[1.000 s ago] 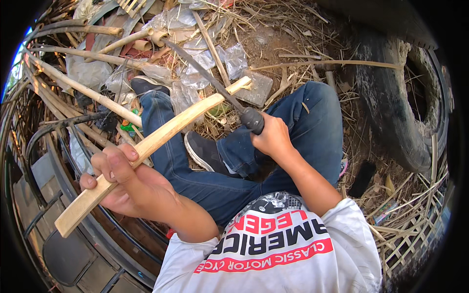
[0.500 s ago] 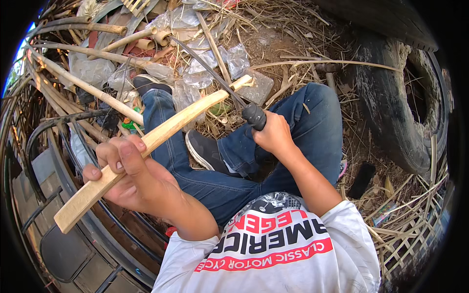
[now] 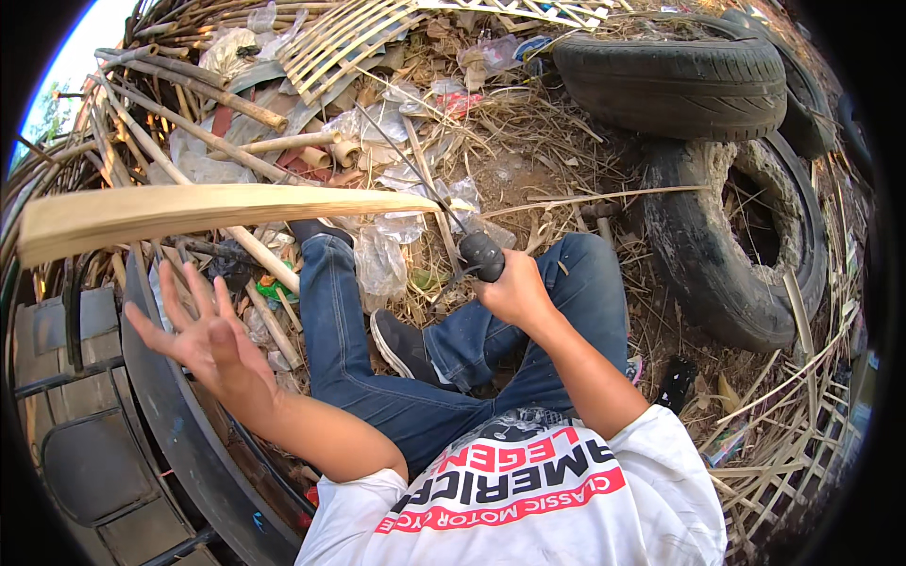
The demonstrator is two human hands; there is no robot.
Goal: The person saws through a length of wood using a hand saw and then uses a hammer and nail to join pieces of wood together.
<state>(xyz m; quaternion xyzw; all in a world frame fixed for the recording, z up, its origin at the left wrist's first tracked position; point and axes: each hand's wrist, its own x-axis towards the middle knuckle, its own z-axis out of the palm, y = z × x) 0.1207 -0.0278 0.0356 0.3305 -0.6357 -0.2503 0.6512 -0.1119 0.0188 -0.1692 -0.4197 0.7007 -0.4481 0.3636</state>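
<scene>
Sides are told from the blue jeans (image 3: 420, 396), two legs bent on the littered ground. Beyond and left of them spreads a heap of bamboo poles (image 3: 203, 92), too many to count; one pole (image 3: 262, 259) runs down to the left leg. Right of the jeans are at least three tyres: a pale-lined tyre (image 3: 675, 255) nearest, a second tyre (image 3: 670, 92) beyond it, and a third tyre (image 3: 800, 113) behind. A grey panelled piece (image 3: 94, 467) with black tubing stands left of the jeans. At least two slat lattices show: a pale lattice (image 3: 351, 45) far beyond them and a woven lattice (image 3: 797, 476) to their right.

One pale wooden strip (image 3: 217, 209) is raised above and beyond the left leg, hiding parts of the poles. One knife (image 3: 479, 257), dark-handled, lies over the gap between the legs; its blade crosses the strip's thin end, though whether they touch is hard to say. The right hand (image 3: 517, 294), over the right leg, has its grip closed around the handle. The left hand (image 3: 209, 344), left of the jeans, has its grip spread wide just beneath the strip.

Two dark shoes (image 3: 401, 344) show at the trouser ends. Clear plastic (image 3: 382, 264) lies between the legs, and one green wrapper (image 3: 278, 291) sits just left of them.
</scene>
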